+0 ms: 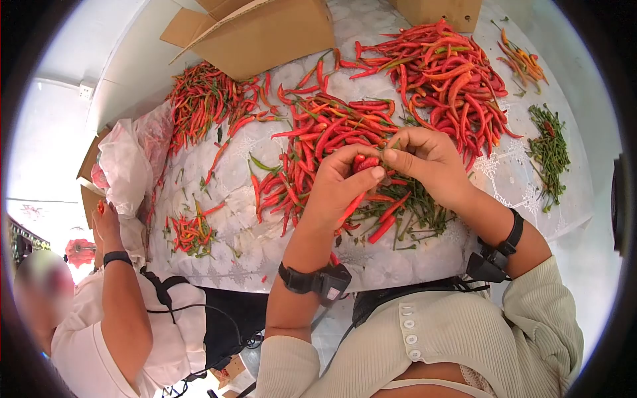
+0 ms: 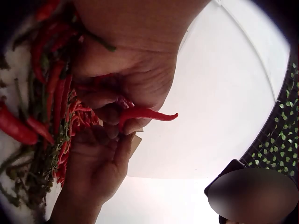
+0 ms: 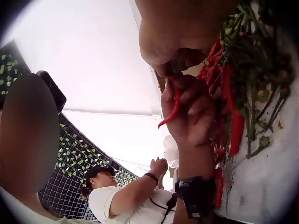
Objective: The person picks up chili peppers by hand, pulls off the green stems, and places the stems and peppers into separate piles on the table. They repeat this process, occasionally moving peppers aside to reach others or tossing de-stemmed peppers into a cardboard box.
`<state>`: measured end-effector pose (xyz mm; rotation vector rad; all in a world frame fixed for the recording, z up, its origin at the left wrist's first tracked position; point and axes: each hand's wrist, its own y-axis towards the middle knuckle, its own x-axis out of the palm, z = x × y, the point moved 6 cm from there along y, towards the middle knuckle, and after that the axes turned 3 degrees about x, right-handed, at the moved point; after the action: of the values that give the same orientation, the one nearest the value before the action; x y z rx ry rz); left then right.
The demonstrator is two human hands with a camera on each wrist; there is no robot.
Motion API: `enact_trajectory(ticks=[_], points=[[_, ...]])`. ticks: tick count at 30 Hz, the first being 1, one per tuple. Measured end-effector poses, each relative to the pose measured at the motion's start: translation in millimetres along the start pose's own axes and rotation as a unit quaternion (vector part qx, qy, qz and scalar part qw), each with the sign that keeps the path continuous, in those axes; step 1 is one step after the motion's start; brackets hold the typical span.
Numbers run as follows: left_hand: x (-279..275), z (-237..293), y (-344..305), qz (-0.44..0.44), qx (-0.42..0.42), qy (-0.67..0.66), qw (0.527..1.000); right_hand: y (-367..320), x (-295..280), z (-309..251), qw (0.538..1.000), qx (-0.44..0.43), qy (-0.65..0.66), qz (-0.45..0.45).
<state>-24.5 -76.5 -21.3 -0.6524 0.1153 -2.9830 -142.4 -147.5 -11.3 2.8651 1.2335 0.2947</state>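
Note:
In the head view, my left hand [image 1: 335, 182] holds red chili peppers [image 1: 366, 163] between curled fingers and thumb. One slim curved chili [image 2: 148, 113] sticks out of the grip in the left wrist view; the same pod [image 3: 175, 106] hangs tip down in the right wrist view. My right hand [image 1: 431, 162] meets it, thumb and forefinger pinching at the stem end, where a bit of green shows. Right below both hands lies a pile of green stems [image 1: 424, 215]. Red chilies [image 1: 325, 129] are heaped just beyond the left hand.
A larger chili heap [image 1: 458, 86] lies at the back right, another [image 1: 206, 99] at the back left. Stems [image 1: 549, 156] form a pile on the right. A cardboard box [image 1: 272, 40] stands behind. Another person [image 1: 126, 312] sits at the left, beside a plastic bag [image 1: 126, 166].

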Motion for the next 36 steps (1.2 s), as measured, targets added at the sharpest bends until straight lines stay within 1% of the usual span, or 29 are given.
enact_trajectory(ticks=[4, 7, 10, 13, 16, 19, 21, 22, 23, 26, 27, 29, 30, 32, 35, 36], points=[[1, 0, -1, 0.0, -0.005, -0.005, 1.0, 0, 4, -3, 1.0, 0.006, 0.016, -0.012], [0, -1, -1, -0.004, -0.005, 0.002, 1.0, 0, 3, -1, 0.999, 0.03, 0.023, -0.032], [0, -2, -1, 0.013, 0.0, 0.009, 1.0, -1, 3, 1, 0.994, 0.085, 0.061, -0.039], [-1, -2, -1, 0.012, -0.014, 0.009, 1.0, -1, 4, 2, 0.991, 0.096, 0.084, -0.042], [0, -3, -1, 0.0, -0.014, -0.007, 1.0, -1, 5, 13, 0.97, 0.137, 0.195, -0.038], [-2, 3, -3, -0.025, -0.013, -0.034, 0.999, 3, -8, 5, 0.96, 0.122, 0.243, 0.059], [-5, 10, -3, 0.008, 0.017, -0.081, 0.997, 7, -25, -1, 0.988, 0.067, 0.117, 0.08], [-8, 13, -3, 0.024, 0.032, -0.105, 0.994, 8, -31, -5, 0.994, 0.039, 0.054, 0.09], [-9, 18, -3, 0.006, 0.067, -0.12, 0.991, 8, -33, -8, 0.995, 0.033, 0.023, 0.093], [-18, 22, 1, 0.024, 0.116, -0.197, 0.973, 7, -28, -1, 0.989, -0.026, -0.095, 0.106], [-19, 24, 0, 0.038, 0.115, -0.205, 0.971, 5, -25, -6, 0.978, -0.056, -0.165, 0.111], [-19, 27, -1, 0.065, 0.122, -0.2, 0.97, 0, -15, -15, 0.939, -0.116, -0.301, 0.118], [-20, 28, -1, 0.079, 0.125, -0.198, 0.969, -1, -9, -18, 0.925, -0.145, -0.338, 0.095], [-21, 27, 0, 0.054, 0.123, -0.205, 0.969, -5, 2, -24, 0.89, -0.201, -0.407, 0.05], [-26, 25, 0, 0.0, 0.118, -0.225, 0.967, -8, 15, -17, 0.859, -0.194, -0.473, -0.03], [-26, 24, 0, -0.021, 0.117, -0.232, 0.965, -9, 17, -15, 0.85, -0.195, -0.489, -0.03]])
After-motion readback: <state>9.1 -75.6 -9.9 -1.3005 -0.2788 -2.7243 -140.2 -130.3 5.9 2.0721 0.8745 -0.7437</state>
